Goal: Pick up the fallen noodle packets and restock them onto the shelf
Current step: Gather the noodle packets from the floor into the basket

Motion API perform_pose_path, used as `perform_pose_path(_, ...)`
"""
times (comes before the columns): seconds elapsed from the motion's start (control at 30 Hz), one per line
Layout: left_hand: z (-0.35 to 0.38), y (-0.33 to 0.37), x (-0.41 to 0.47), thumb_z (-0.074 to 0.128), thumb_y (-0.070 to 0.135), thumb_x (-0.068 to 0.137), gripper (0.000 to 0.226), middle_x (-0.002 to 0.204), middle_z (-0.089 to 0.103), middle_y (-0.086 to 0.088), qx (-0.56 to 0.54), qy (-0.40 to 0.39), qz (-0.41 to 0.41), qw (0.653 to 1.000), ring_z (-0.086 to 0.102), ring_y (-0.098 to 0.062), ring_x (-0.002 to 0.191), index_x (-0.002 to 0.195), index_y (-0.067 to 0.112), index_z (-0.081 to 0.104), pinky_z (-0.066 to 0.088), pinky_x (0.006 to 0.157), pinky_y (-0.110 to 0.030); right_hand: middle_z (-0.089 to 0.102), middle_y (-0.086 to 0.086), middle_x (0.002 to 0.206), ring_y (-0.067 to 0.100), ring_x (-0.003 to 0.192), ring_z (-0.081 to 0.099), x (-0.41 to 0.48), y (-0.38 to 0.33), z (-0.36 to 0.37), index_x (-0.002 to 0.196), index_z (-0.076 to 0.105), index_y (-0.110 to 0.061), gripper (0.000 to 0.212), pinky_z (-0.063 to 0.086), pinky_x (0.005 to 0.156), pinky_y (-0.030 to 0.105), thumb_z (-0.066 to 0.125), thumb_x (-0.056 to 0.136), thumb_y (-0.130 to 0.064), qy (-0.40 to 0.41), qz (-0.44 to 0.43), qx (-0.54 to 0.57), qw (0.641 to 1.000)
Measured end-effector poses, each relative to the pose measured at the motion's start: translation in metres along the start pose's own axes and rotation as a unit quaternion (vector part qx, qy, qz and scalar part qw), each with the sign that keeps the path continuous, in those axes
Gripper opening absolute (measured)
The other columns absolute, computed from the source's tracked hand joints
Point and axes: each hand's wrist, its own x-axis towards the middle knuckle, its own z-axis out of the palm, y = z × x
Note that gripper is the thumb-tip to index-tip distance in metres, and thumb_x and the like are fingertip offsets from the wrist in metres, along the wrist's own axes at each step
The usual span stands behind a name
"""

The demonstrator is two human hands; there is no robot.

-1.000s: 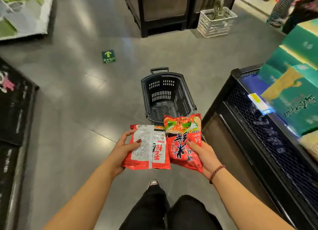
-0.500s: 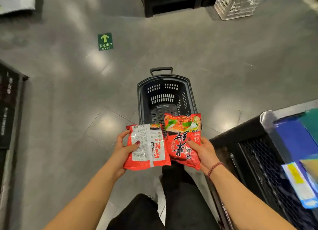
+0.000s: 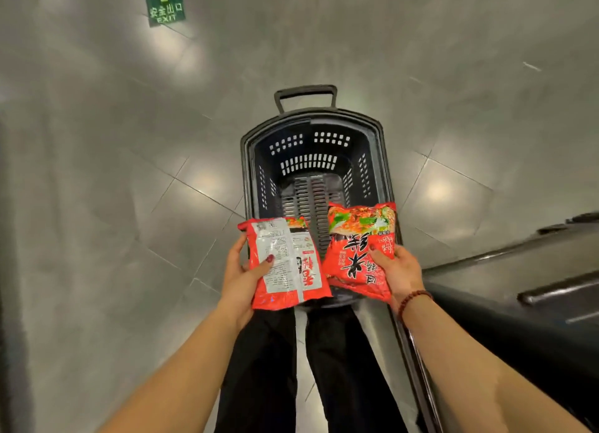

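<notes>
My left hand [image 3: 238,275] grips a red noodle packet [image 3: 288,264] by its left edge, thumb on top; the white printed back faces up. In my right hand [image 3: 397,270] is a second red noodle packet [image 3: 359,248], front side up, gripped at its right edge. The two packets are side by side over the near end of a black shopping basket [image 3: 249,173] that stands on the floor in front of my legs. The basket's inside looks bare where it shows.
A dark shelf unit [image 3: 518,290] runs along the right edge, close to my right forearm. A green exit arrow sticker [image 3: 164,1] lies on the grey tiled floor [image 3: 97,173] at the top left. The basket's handle [image 3: 305,92] sticks out at its far end.
The view has tilted downward and turned left, so the stocked shelf on the right has slid out of view. Both hands still hold their packets, now a little further apart.
</notes>
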Motion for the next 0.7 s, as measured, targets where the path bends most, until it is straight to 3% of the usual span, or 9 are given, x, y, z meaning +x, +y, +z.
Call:
perform_pose_path(0.17,0.007,0.01,0.084,0.07,0.001,0.084,0.069,0.122,0.065,-0.005,0.054,0.002,0.07,0.996,0.069,-0.028,0.104,0.138,0.037,0.045,0.057,0.081,-0.054,0.072,0.012,0.094,0.032,0.08,0.071,0.076,0.002,0.044,0.105,0.062,-0.01,0.023,0.059,0.067,0.048,0.072,0.084,-0.01,0.009,-0.023,0.019,1.0)
perform_pose_path(0.33,0.01,0.033,0.152,0.07,0.003,0.084,0.067,0.115,0.068,-0.002,0.08,-0.016,0.111,0.99,0.07,-0.025,0.1,0.132,0.044,0.048,0.06,0.075,-0.046,0.072,0.013,0.092,0.034,0.084,0.07,0.151,0.0,0.091,0.085,0.067,-0.019,0.008,0.058,0.075,0.05,0.07,0.086,-0.011,0.011,-0.052,-0.036,0.998)
perform_pose_path(0.4,0.01,0.037,0.174,0.069,0.002,0.085,0.067,0.114,0.069,-0.001,0.088,-0.031,0.111,0.989,0.071,-0.024,0.099,0.133,0.043,0.048,0.06,0.072,-0.042,0.072,0.017,0.094,0.038,0.09,0.069,0.182,0.003,0.106,0.082,0.067,-0.017,0.006,0.057,0.078,0.055,0.07,0.086,-0.013,0.021,-0.051,-0.047,0.997)
perform_pose_path(0.5,0.008,0.037,0.199,0.069,-0.001,0.084,0.069,0.114,0.068,-0.005,0.111,-0.046,0.118,0.986,0.069,-0.023,0.102,0.136,0.041,0.048,0.059,0.073,-0.037,0.072,0.015,0.091,0.034,0.088,0.07,0.219,0.002,0.123,0.081,0.068,-0.017,0.008,0.057,0.08,0.053,0.069,0.086,-0.01,0.036,-0.043,-0.063,0.996)
perform_pose_path(0.63,0.003,0.036,0.217,0.069,0.001,0.084,0.07,0.113,0.068,-0.005,0.13,-0.051,0.108,0.984,0.068,-0.025,0.105,0.137,0.041,0.048,0.06,0.079,-0.043,0.071,0.019,0.098,0.033,0.087,0.07,0.259,-0.002,0.136,0.087,0.068,-0.012,0.004,0.057,0.08,0.052,0.065,0.088,-0.01,0.016,-0.037,-0.079,0.996)
perform_pose_path(0.7,0.004,0.036,0.221,0.069,0.001,0.084,0.07,0.111,0.069,-0.002,0.135,-0.057,0.104,0.984,0.069,-0.023,0.103,0.138,0.04,0.047,0.06,0.078,-0.04,0.07,0.014,0.104,0.03,0.095,0.068,0.273,-0.005,0.141,0.107,0.068,-0.011,0.019,0.058,0.082,0.044,0.058,0.091,-0.005,-0.004,-0.044,-0.072,0.996)
